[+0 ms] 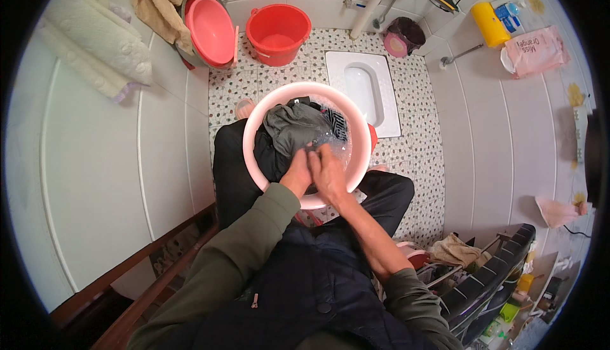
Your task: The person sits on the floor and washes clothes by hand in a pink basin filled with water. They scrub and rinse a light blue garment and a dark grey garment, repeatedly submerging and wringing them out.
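A pale pink plastic basin (249, 145) stands between the person's knees. Wet clothes and soapy water with suds fill it. A grey mesh garment (295, 123) is heaped in the middle, over black cloth (268, 157) on the left side. A black-and-white patterned cloth (338, 125) lies at the right. My left hand (300, 169) and my right hand (328, 170) press together inside the basin near its front rim. Their fingers are curled on the lower edge of the grey garment. Motion blur and the fingers themselves hide part of the grip.
Beyond the basin are a red bucket (279, 35), stacked basins (212, 31) by the left wall, a white squat toilet (388, 97) and a small bin (404, 38). A cluttered rack (486, 269) stands at lower right. Towels (95, 40) hang at left.
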### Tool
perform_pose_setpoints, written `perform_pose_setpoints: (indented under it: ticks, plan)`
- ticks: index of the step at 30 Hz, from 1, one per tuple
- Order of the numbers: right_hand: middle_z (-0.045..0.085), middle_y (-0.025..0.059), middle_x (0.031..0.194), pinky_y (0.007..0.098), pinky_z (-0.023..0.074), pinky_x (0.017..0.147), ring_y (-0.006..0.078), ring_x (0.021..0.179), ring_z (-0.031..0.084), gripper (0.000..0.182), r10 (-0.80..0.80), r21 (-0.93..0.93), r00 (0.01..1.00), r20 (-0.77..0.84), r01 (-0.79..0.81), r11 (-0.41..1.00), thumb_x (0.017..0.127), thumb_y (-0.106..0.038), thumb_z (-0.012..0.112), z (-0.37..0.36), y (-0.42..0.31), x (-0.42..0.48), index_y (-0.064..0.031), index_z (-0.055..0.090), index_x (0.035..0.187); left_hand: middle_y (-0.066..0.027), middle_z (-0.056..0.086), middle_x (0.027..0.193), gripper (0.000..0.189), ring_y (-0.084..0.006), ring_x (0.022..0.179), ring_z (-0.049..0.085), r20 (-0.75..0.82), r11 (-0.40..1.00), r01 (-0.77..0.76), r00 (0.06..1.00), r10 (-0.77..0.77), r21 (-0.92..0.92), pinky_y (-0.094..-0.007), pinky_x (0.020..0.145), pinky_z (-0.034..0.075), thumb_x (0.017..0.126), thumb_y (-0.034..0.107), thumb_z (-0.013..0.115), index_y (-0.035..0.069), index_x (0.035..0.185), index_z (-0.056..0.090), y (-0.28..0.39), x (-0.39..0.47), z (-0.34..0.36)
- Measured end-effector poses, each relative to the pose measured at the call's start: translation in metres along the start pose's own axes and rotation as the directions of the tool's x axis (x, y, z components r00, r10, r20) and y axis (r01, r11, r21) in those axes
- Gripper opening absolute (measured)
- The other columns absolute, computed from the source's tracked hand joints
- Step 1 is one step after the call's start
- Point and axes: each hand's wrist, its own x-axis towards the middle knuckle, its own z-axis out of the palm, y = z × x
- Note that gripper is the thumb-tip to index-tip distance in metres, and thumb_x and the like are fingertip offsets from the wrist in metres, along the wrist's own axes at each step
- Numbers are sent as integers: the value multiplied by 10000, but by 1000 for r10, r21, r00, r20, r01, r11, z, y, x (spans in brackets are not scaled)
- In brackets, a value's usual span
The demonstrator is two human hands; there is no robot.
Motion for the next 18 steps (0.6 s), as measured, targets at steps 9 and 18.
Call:
perform_pose_setpoints:
  ticks: [9,18]
  plan:
    - [634,245,691,546,493,627,441,642,628,249,81,-391,976,-205,-157,907,951,-235,476,38,42,61,-19,588,897,-136,526,1294,337,-267,1175,520,-64,987,140,987,-145,-81,-399,1009,438,1020,227,428,45,1297,487,-3,15,-7]
    - [641,257,826,546,482,704,458,759,619,295,-56,-301,994,-98,24,953,974,-254,443,23,4,30,0,547,866,-134,539,1269,338,-255,1162,522,110,970,-111,990,89,217,-381,1025,409,1001,229,457,41,1281,480,-2,49,-69]
